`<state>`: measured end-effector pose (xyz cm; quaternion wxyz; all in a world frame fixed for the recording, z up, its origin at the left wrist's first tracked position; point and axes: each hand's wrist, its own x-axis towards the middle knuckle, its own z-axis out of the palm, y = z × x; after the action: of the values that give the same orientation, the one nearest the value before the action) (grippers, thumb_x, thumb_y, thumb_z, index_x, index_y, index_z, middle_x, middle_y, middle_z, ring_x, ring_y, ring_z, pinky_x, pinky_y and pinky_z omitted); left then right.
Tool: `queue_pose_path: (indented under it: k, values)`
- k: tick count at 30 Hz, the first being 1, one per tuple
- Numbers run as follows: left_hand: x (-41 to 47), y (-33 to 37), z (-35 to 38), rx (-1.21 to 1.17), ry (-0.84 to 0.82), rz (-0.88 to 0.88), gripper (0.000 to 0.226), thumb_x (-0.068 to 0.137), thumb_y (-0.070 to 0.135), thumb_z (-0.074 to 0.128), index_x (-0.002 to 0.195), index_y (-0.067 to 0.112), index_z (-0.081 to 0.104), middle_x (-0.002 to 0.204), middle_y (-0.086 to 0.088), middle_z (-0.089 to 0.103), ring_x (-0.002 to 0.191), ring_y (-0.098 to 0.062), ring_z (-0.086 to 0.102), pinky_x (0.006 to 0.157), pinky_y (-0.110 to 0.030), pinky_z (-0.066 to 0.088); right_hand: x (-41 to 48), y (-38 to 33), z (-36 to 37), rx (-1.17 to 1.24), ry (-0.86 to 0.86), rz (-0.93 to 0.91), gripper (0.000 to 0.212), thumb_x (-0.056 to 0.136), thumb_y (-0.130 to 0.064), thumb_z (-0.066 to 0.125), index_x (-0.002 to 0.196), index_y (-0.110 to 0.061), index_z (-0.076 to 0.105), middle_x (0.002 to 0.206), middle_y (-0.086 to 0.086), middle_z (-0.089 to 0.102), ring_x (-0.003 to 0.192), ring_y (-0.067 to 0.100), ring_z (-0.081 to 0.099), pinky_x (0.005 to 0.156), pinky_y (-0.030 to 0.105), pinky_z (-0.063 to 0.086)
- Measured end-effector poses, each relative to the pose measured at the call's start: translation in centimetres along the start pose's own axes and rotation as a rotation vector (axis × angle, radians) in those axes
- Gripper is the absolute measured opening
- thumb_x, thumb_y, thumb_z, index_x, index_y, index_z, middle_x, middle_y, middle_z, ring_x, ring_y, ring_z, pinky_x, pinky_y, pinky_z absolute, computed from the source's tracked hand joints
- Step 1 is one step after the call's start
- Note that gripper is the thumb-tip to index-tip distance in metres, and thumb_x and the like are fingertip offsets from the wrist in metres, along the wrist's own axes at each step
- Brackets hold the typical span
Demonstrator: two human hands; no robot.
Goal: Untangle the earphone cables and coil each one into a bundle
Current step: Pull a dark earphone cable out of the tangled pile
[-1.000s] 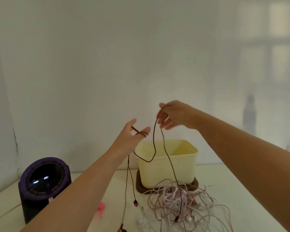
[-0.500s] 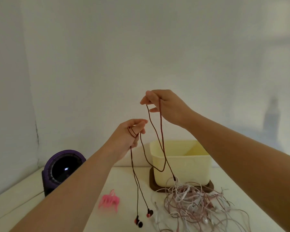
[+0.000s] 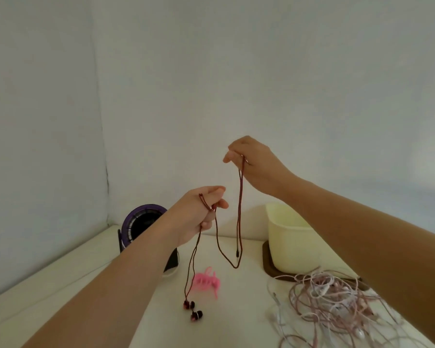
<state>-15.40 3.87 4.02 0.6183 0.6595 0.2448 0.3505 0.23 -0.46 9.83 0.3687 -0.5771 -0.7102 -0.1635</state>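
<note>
A dark red earphone cable hangs in the air between both hands, free of the pile. My left hand pinches it with a turn wrapped over the fingers; its two earbuds dangle below, just above the table. My right hand, higher and to the right, pinches a doubled stretch of the same cable, which drops into a long loop with the plug end hanging beside it. A tangled pile of pink and white earphone cables lies on the white table at the lower right.
A cream plastic tub stands on a dark brown lid behind the pile. A pink hair claw lies on the table under the cable. A purple and black round device stands at the back left by the wall.
The plug end has come up out of the pile and now hangs free. Both hands have closed into pinches on the red cable, the right one lifting it higher. The view has shifted left.
</note>
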Motion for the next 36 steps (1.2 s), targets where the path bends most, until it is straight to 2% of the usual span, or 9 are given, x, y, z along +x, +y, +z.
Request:
queue_pose_path:
  k: [3, 5, 10, 13, 16, 22, 32, 34, 36]
  values:
    - [-0.5, -0.7, -0.6, 0.074, -0.058, -0.029, 0.024, 0.098, 0.021, 0.046, 0.117, 0.010, 0.058, 0.082, -0.001, 0.066, 0.043, -0.006, 0.025, 0.043, -0.016, 0.025, -1.3, 1.2, 1.9, -0.073, -0.136, 0.061, 0.024, 0.098, -0.020, 0.046, 0.106, -0.011, 0.067, 0.119, 0.004, 0.054, 0.112, 0.015, 0.051, 0.086, 0.013, 0.030]
    - [-0.8, -1.2, -1.1, 0.161, -0.103, -0.054, 0.024, 0.099, 0.023, 0.046, 0.116, 0.012, 0.058, 0.087, 0.001, 0.069, 0.046, -0.007, 0.026, 0.044, -0.017, 0.026, -2.7, 2.1, 3.3, -0.158, -0.341, 0.151, 0.023, 0.096, -0.019, 0.051, 0.115, -0.015, 0.063, 0.125, 0.005, 0.052, 0.118, 0.018, 0.049, 0.095, 0.020, 0.032]
    - [-0.8, -2.2, -2.1, 0.314, -0.122, -0.055, 0.024, 0.100, 0.023, 0.044, 0.117, 0.016, 0.058, 0.097, 0.003, 0.071, 0.048, -0.008, 0.027, 0.045, -0.017, 0.030, -7.8, 2.4, 6.1, -0.277, -0.819, 0.375, 0.058, 0.093, -0.023, 0.056, 0.145, -0.017, 0.030, 0.145, 0.008, 0.036, 0.129, 0.025, 0.041, 0.103, 0.031, 0.033]
    - [-0.5, -2.6, -1.9, 0.312, -0.116, -0.052, 0.024, 0.101, 0.024, 0.043, 0.116, 0.015, 0.059, 0.099, 0.002, 0.070, 0.049, -0.008, 0.026, 0.044, -0.016, 0.030, -11.0, 2.4, 7.2, -0.242, -1.057, 0.485, 0.062, 0.091, -0.034, 0.058, 0.145, -0.016, 0.031, 0.145, 0.005, 0.039, 0.112, 0.025, 0.056, 0.099, 0.035, 0.045]
    - [-0.2, -3.0, -1.1, 0.316, -0.115, -0.063, 0.024, 0.101, 0.024, 0.042, 0.116, 0.014, 0.058, 0.100, 0.000, 0.069, 0.046, -0.007, 0.026, 0.044, -0.017, 0.029, -13.2, 2.4, 7.5, -0.379, -1.286, 0.448, 0.067, 0.087, -0.043, 0.063, 0.142, -0.012, 0.039, 0.141, 0.007, 0.046, 0.120, 0.027, 0.052, 0.101, 0.037, 0.043]
    - [0.4, -3.8, 2.6, 0.390, -0.197, -0.036, 0.028, 0.102, 0.021, 0.037, 0.122, 0.008, 0.053, 0.101, -0.002, 0.067, 0.045, -0.007, 0.023, 0.046, -0.019, 0.024, -15.8, 4.2, 5.1, -0.500, -1.300, 0.439, 0.058, 0.082, -0.038, 0.069, 0.129, -0.008, 0.050, 0.125, 0.008, 0.058, 0.111, 0.027, 0.057, 0.087, 0.034, 0.047]
    - [1.5, -2.7, 8.0, 0.425, -0.320, 0.034, 0.027, 0.103, 0.022, 0.036, 0.120, 0.011, 0.054, 0.099, 0.003, 0.069, 0.047, -0.007, 0.027, 0.046, -0.016, 0.028, -19.7, 9.2, 0.4, -0.505, -1.240, 0.552, 0.105, 0.071, -0.030, 0.081, 0.151, -0.027, 0.013, 0.155, -0.001, 0.026, 0.139, 0.025, 0.031, 0.110, 0.043, 0.033]
    - [1.6, -2.3, 9.0, 0.443, -0.340, 0.050, 0.028, 0.103, 0.022, 0.036, 0.121, 0.011, 0.054, 0.101, 0.002, 0.068, 0.045, -0.006, 0.028, 0.047, -0.016, 0.028, -19.7, 9.2, -1.1, -0.468, -1.199, 0.584, 0.101, 0.073, -0.031, 0.079, 0.150, -0.026, 0.015, 0.154, -0.002, 0.029, 0.138, 0.023, 0.033, 0.110, 0.039, 0.033]
    - [1.6, -2.0, 9.7, 0.469, -0.370, 0.067, 0.028, 0.103, 0.021, 0.036, 0.122, 0.011, 0.053, 0.102, 0.000, 0.068, 0.045, -0.006, 0.027, 0.047, -0.017, 0.027, -18.5, 8.7, -2.8, -0.325, -1.024, 0.591, 0.090, 0.078, -0.033, 0.075, 0.149, -0.027, 0.020, 0.149, -0.003, 0.036, 0.131, 0.018, 0.042, 0.105, 0.031, 0.035]
